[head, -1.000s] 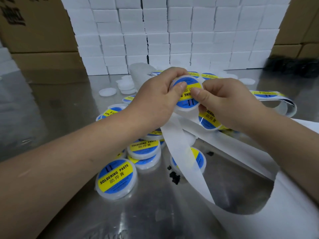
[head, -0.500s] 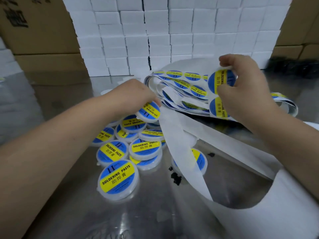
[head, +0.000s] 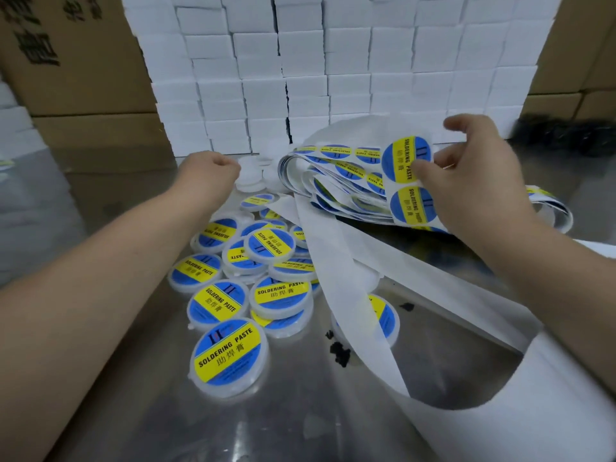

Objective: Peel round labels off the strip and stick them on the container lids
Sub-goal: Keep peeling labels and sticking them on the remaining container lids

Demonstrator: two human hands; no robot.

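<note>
Round labels (head: 406, 160): were blue, crossed by a yellow band with dark lettering.
Strip (head: 336, 261): backing was plain white.
Container lids (head: 230, 356): showed translucent white rims round the same blue and yellow.
Unlabelled lids (head: 248, 178): were plain white.
Tabletop (head: 233, 428): was glossy silver-grey and carried black specks (head: 340, 353).
Stacked boxes (head: 300, 61): were white.
Cartons (head: 83, 78): were brown with black print.

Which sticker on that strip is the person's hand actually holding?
The topmost round label, lifted higher than the rest: the right hand pinches its edge with the thumb.
</note>
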